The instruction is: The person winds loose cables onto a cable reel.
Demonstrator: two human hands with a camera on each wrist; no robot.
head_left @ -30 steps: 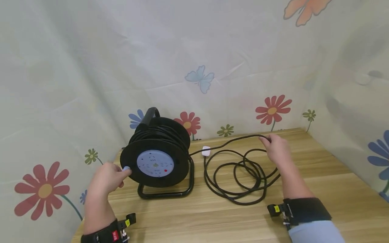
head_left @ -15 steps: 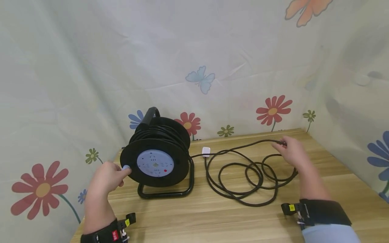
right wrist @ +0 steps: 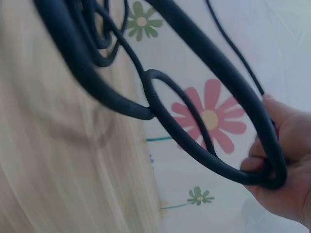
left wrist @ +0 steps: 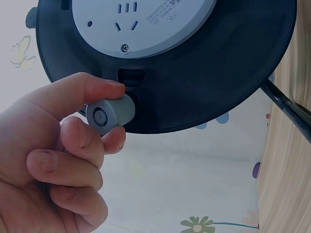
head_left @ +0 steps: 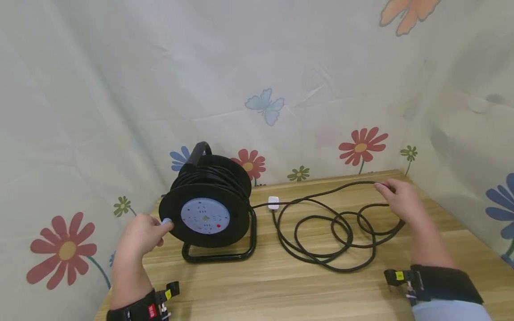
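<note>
A black cable reel point(head_left: 206, 200) stands upright on its metal stand at the table's left. Its light blue socket plate point(head_left: 205, 216) faces me. My left hand point(head_left: 143, 235) pinches the reel's grey winding knob point(left wrist: 111, 114) between thumb and fingers. A black cable point(head_left: 329, 232) runs from the reel and lies in loose loops on the wood. A white plug point(head_left: 273, 203) rests beside the reel. My right hand point(head_left: 399, 199) grips a bend of the cable point(right wrist: 228, 82) near the table's far right.
The wooden table point(head_left: 281, 285) is enclosed by a flowered cloth backdrop point(head_left: 257, 89) at the back and both sides. The table's right corner lies just beyond my right hand. Black straps with small cameras sit on both wrists.
My right hand has drawn the cable rightward along the back of the table, spreading the loops wider. The left hand has stayed on the knob and the reel has not shifted.
</note>
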